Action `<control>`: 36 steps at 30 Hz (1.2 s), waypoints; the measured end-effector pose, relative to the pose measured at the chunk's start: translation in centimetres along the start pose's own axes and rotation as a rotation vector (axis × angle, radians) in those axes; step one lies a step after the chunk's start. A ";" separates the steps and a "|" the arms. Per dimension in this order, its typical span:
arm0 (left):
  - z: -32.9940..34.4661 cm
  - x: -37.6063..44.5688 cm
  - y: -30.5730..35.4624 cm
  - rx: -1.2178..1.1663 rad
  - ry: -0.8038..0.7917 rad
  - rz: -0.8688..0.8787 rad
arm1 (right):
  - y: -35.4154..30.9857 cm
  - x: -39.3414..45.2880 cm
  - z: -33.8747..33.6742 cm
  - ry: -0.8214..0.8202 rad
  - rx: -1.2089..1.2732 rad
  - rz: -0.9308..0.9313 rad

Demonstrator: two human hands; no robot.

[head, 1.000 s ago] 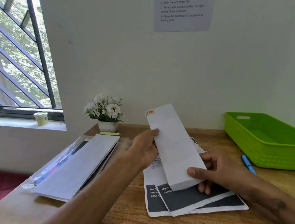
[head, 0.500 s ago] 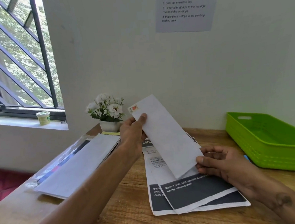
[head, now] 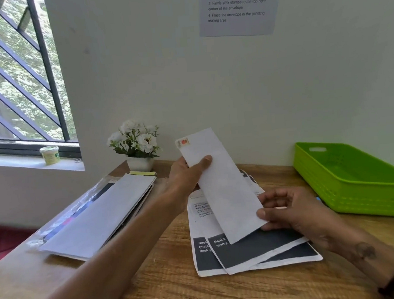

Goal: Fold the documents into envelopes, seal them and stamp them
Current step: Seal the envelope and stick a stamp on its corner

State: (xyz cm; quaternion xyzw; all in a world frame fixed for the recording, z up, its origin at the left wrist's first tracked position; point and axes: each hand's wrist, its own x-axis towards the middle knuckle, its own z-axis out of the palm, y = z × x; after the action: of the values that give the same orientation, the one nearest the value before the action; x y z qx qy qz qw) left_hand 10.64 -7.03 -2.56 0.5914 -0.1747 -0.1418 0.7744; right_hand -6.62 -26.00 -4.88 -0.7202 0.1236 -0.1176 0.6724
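Observation:
A long white envelope [head: 222, 187] is held up above the desk, slanting from upper left to lower right. A small red stamp [head: 183, 142] sits in its top left corner. My left hand [head: 188, 173] pinches the envelope's upper part, thumb across the front. My right hand [head: 288, 210] pinches its lower right edge. Under the envelope, printed documents [head: 253, 253] with dark bands lie fanned on the wooden desk [head: 169, 290].
A pile of white envelopes [head: 102, 215] over a plastic sleeve lies on the left. A small pot of white flowers [head: 137, 149] stands at the back. A green plastic tray [head: 353, 177] is on the right, with a blue pen [head: 319, 198] beside it. An instruction sheet [head: 239, 6] hangs on the wall.
The envelope has tilted from nearly upright to slanted, swung left and then partly back. My left hand has moved up near the stamped end. My right hand now pinches the lower edge.

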 end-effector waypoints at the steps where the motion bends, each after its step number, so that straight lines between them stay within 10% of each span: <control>1: 0.1 -0.2 -0.1 0.066 -0.049 -0.002 | -0.1 0.0 0.0 0.019 0.005 -0.014; 11: 1.9 -3.6 0.4 0.719 -0.174 0.120 | -2.2 -3.3 -3.8 0.288 0.058 -0.182; 24: 18.7 -8.7 0.3 1.104 -0.331 1.348 | -7.8 -11.6 -13.5 0.541 0.229 -0.167; 36: 22.4 -8.4 -3.9 0.991 -0.235 1.197 | -5.6 -10.7 -16.4 0.835 -0.132 -0.133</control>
State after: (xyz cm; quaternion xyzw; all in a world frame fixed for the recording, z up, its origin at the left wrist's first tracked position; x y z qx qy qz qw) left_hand -6.77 -23.85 -1.82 0.6542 -0.5874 0.3322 0.3414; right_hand -22.11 -37.43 1.82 -0.6588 0.3458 -0.4340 0.5080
